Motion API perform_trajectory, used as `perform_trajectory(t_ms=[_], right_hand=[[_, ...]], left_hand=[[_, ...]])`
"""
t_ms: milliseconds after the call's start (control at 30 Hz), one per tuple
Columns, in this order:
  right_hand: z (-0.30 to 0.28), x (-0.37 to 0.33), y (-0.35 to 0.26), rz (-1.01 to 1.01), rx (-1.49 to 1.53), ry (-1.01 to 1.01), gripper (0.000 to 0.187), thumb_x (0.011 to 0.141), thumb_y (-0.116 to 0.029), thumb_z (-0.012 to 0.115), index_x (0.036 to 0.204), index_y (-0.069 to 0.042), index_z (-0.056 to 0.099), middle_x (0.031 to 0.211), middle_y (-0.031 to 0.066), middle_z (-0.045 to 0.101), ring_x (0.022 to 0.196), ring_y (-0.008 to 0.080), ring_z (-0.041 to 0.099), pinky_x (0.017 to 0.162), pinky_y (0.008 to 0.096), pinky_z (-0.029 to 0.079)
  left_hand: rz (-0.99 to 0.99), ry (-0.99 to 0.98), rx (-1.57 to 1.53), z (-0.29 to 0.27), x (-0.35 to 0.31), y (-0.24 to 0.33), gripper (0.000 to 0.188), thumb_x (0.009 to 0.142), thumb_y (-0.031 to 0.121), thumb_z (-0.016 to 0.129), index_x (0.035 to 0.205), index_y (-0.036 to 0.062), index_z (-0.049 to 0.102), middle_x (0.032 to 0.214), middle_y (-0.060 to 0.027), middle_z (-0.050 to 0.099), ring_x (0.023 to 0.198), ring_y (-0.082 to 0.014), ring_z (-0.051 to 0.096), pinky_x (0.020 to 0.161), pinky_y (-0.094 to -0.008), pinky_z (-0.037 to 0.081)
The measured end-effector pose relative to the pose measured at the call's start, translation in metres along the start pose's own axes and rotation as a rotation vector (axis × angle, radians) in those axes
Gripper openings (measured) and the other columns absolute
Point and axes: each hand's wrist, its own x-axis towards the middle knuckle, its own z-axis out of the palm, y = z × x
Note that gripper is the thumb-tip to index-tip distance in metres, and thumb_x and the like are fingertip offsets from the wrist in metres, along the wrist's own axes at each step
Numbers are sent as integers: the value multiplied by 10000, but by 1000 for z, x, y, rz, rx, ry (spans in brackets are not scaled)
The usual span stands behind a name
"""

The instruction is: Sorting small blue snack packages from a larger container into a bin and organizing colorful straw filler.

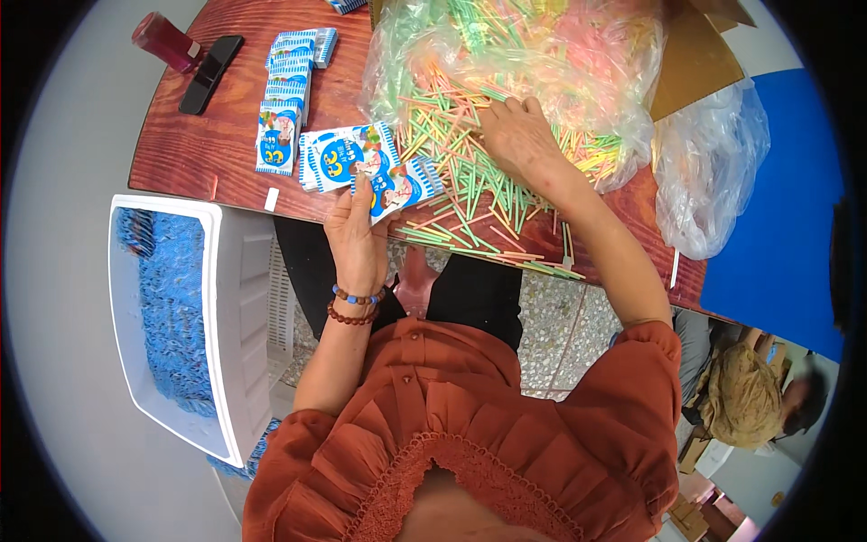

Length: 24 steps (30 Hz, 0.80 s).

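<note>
My left hand [355, 237], with beaded bracelets on its wrist, grips a small blue-and-white packet [397, 190] at the table's near edge, thumb on top. Directly behind it lie more such packets [339, 161], partly covered by the held one; I cannot tell if the hand holds more than one. My right hand [526, 146] reaches into a loose heap of thin pink, green and yellow sticks [474, 181]. Its fingers are curled down among them, and the fingertips are hidden, so what they pinch does not show.
A clear plastic bag [515, 68] spills the sticks beside a cardboard box [700, 68]. Overlapping packets [278, 135] form a row at left, near a black case [211, 74] and red jar [167, 43]. A white bin [244, 316] holds blue packets. Another person [745, 393] is at lower right.
</note>
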Motion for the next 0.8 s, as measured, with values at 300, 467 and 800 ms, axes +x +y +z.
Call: perform_trajectory(t_ms=[300, 467, 800], right_hand=[[-24, 5, 13, 268, 703, -93, 268, 1018, -234, 446, 1087, 21, 494, 876, 123, 618, 885, 270, 592, 862, 400, 420], [-19, 10, 17, 354, 1256, 56, 264, 1028, -247, 449, 1151, -17, 483, 853, 42, 589, 939, 161, 614, 799, 307, 492], [-20, 7, 12, 622, 1611, -54, 205, 1001, -183, 483, 1130, -31, 533, 886, 27, 578, 865, 143, 621, 745, 261, 484]], left_hand=[[-14, -36, -51, 2, 3, 2, 268, 987, 278, 556, 975, 27, 648, 918, -53, 685, 766, -124, 650, 634, -274, 525], [-58, -76, -86, 6, 8, -1, 263, 985, 282, 559, 981, 34, 647, 948, -60, 681, 782, -122, 630, 671, -286, 519], [-116, -120, -245, 8, 13, -8, 225, 976, 233, 580, 989, 18, 645, 940, -50, 668, 745, -116, 563, 668, -268, 463]])
